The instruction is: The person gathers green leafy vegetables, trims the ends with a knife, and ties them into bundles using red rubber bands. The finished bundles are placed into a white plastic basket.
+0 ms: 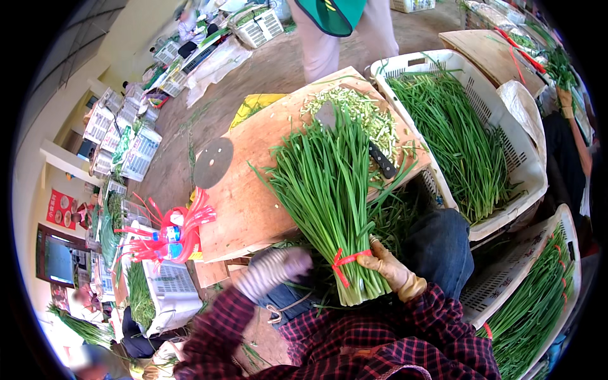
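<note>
A bundle of green garlic chives (327, 190) leans over my lap, its leaves on the wooden board and its cut white ends towards me. A red plastic tie (349, 259) goes round it near the base. My right hand (389, 268), in a pale rubber glove, grips the bundle at the tie. My left hand (280, 270), in a striped glove, is motion-blurred to the left of the bundle, apart from it; its fingers cannot be made out. Partly behind the leaves lies a knife with a black handle (382, 159), beside a heap of chopped stem ends (375, 116).
The wooden board (251, 190) carries a grey disc (213, 163) at its left edge. Red plastic strips (185, 232) hang at its near-left corner. White crates of chives (513, 180) stand at the right. A person's legs (316, 57) are beyond the board; other people work nearby.
</note>
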A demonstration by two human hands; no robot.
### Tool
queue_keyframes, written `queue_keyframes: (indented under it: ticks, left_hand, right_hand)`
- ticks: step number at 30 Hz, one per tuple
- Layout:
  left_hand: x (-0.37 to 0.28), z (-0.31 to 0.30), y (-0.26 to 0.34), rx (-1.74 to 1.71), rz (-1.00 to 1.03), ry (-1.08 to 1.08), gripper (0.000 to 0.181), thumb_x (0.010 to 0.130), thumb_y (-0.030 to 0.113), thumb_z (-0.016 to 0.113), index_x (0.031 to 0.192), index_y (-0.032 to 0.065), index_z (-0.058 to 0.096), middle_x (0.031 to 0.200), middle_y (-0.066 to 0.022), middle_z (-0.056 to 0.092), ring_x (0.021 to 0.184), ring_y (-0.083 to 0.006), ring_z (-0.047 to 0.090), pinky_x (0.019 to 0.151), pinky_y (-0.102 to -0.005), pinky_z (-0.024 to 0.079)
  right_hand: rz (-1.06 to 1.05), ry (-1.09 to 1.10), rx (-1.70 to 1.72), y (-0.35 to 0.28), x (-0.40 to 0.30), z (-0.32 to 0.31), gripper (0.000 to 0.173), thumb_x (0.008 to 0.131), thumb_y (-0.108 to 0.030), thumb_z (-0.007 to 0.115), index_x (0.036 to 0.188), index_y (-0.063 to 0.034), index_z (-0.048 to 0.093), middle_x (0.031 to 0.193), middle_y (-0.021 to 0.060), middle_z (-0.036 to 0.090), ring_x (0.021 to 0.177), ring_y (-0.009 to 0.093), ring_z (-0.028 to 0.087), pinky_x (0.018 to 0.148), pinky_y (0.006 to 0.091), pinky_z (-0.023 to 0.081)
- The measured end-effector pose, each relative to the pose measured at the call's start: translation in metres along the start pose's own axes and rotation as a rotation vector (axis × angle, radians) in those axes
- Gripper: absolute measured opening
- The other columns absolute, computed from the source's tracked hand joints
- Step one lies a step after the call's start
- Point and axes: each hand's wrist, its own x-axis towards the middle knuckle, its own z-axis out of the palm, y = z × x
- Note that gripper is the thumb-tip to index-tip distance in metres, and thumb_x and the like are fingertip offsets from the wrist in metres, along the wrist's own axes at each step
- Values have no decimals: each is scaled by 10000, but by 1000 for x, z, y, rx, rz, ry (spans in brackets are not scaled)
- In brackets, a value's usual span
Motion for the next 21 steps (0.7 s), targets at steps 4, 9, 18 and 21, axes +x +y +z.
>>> queue_keyframes:
  ticks: [4, 9, 18, 21]
  left_hand:
    - [32, 76, -13, -649, 269, 73, 755, 894, 534, 612, 1416, 34, 394, 1328, -105, 548, 1179, -222, 552, 1038, -390, 417]
    - [58, 75, 13, -826, 391, 281, 521, 783, 160, 787, 1230, 11, 564, 1136, -73, 652, 1007, -189, 626, 928, -333, 491]
    - [51, 92, 13, -734, 548, 490, 573, 664, 89, 817, 1192, 47, 596, 1054, -58, 681, 918, -198, 650, 822, -327, 535]
    - [50, 101, 20, -685, 638, 475, 574, 653, 84, 824, 1182, 54, 604, 1042, -39, 683, 918, -196, 648, 841, -330, 528]
  right_hand:
    - [-42, -96, -131, 14, 6, 8, 878, 848, -359, 749, 1488, -18, 255, 1454, 99, 414, 1329, 193, 388, 1119, 329, 290]
    - [-48, -25, -337, 21, 5, 14, 924, 821, -365, 780, 1477, 12, 249, 1440, 120, 422, 1326, 206, 390, 1112, 322, 304]
    - [-597, 649, -584, -92, -39, 0, 432, 850, -18, 709, 1261, -6, 576, 1186, 140, 647, 1079, 192, 605, 922, 347, 510]
    - [-1200, 642, -1118, -161, -39, 11, 392, 811, 1, 690, 1184, -110, 636, 1102, 140, 674, 988, 285, 649, 853, 366, 532]
